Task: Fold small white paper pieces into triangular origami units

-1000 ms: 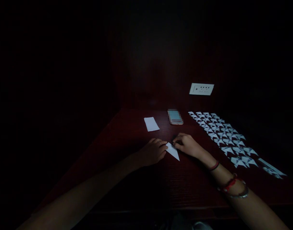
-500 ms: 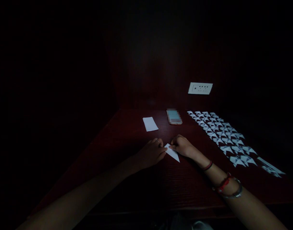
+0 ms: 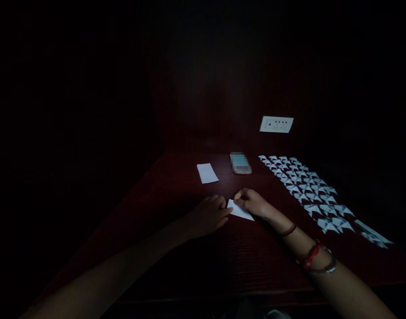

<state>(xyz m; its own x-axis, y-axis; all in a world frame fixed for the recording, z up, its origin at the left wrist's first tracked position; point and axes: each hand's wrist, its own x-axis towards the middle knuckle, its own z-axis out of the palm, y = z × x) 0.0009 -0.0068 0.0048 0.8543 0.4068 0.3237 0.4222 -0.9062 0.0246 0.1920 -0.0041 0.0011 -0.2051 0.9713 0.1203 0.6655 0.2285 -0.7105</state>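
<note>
A small piece of folded white paper [image 3: 242, 213], roughly triangular, lies on the dark red table between my hands. My left hand [image 3: 209, 215], a ring on one finger, has its fingers curled and holds the paper's left corner under the thumb. On the far edge, my right hand [image 3: 252, 202] pinches the same paper between thumb and bent fingers. Its fingertips partly cover that edge. Bracelets circle my right wrist and forearm. Beyond my left hand lies a stack of white paper sheets [image 3: 207, 173].
A phone [image 3: 240, 163] with a blurred screen lies near the back wall. Several rows of folded white paper pieces [image 3: 312, 186] cover the table's right side, with a narrow paper strip [image 3: 372, 231] near them. A white socket panel [image 3: 276, 124] is on the wall.
The paper between my hands has turned, its long point swinging rightward and away from me. My right fingers have shifted slightly along its far edge; my left hand has barely moved.
</note>
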